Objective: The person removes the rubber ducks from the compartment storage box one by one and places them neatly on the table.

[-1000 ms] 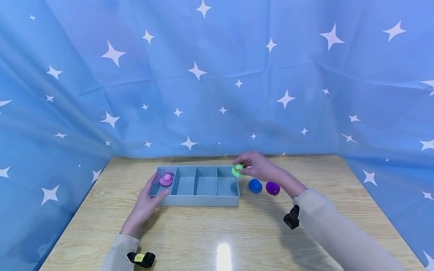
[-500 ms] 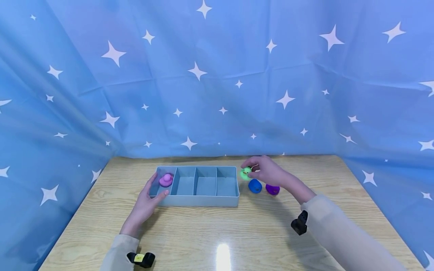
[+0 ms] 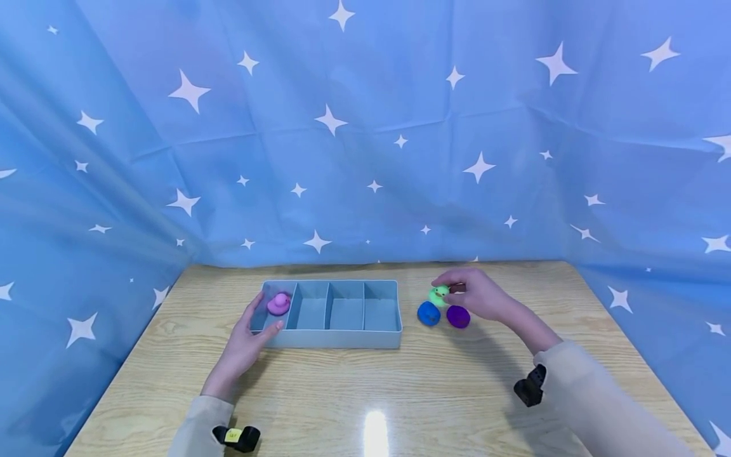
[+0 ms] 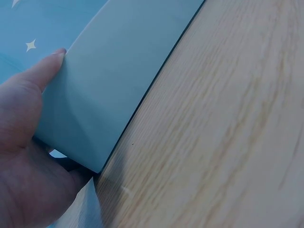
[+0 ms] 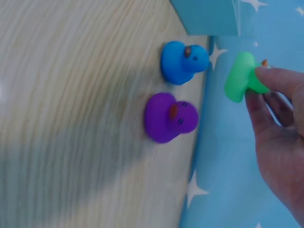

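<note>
My right hand [image 3: 476, 295] pinches a light green rubber duck [image 3: 438, 295] between thumb and fingers, behind the blue and purple ducks. In the right wrist view the green duck [image 5: 241, 78] is held up against the backdrop, clear of the wood. A blue duck [image 3: 428, 314] and a purple duck [image 3: 459, 317] sit side by side on the table. My left hand [image 3: 242, 346] grips the left end of a grey-blue divided box [image 3: 334, 339], thumb at its front rim and fingers along the end wall. A pink duck [image 3: 278, 304] lies in its leftmost compartment.
The wooden table [image 3: 320, 400] ends at a blue cloth backdrop [image 3: 365, 158] with white stars, which also hangs at both sides. The box's right end [image 5: 209, 16] stands close to the blue duck.
My right hand has moved right with the green duck, from over the box's right end to behind the blue and purple ducks. The left hand and box have stayed put.
</note>
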Motion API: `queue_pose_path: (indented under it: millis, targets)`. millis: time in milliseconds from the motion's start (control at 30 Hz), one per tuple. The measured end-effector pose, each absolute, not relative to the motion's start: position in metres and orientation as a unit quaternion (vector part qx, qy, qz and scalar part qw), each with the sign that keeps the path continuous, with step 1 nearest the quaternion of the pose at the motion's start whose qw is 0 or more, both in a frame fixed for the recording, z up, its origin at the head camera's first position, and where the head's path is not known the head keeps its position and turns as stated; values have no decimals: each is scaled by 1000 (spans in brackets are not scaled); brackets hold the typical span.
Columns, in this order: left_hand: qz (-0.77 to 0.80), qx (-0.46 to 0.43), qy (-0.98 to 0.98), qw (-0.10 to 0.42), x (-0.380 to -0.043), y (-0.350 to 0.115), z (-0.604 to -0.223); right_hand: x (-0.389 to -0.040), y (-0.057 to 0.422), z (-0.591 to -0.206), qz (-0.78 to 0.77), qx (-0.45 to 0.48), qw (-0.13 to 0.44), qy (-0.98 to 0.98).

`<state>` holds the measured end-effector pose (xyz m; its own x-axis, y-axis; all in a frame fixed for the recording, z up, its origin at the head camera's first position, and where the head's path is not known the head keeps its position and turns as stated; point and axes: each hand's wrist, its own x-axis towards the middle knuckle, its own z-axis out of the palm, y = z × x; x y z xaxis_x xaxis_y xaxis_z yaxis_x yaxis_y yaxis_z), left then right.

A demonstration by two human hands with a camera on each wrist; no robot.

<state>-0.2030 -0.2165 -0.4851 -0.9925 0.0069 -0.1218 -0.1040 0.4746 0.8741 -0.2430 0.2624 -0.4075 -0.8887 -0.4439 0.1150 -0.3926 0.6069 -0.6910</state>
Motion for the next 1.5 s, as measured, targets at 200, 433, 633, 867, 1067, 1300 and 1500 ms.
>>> queue_pose_path:
  millis: [200, 433, 633, 867, 1067, 1300, 1500]
  targets:
    - [511, -35, 857, 57, -202, -216, -484, -236, 278, -414, -374, -217, 28, 901]
    - [508, -30, 859, 54, -202, -216, -484, -230, 295, -419, -368, -212, 21, 905]
    - [505, -30, 861, 56, -202, -215, -484, -224, 305, -423, -364, -203, 8, 909]
    - [505, -32, 861, 57, -202, -215, -483, -218, 317, -430, -374, -183, -1, 909]
    - [503, -32, 862, 59, -202, -215, -483, -215, 324, -435, -368, -183, -20, 911]
    - [504, -35, 861, 62, -202, -215, -481, -212, 331, -440, -379, -180, -21, 907]
    - [503, -31, 861, 63, -201, -215, -481, -210, 339, -450, -360, -164, -18, 918]
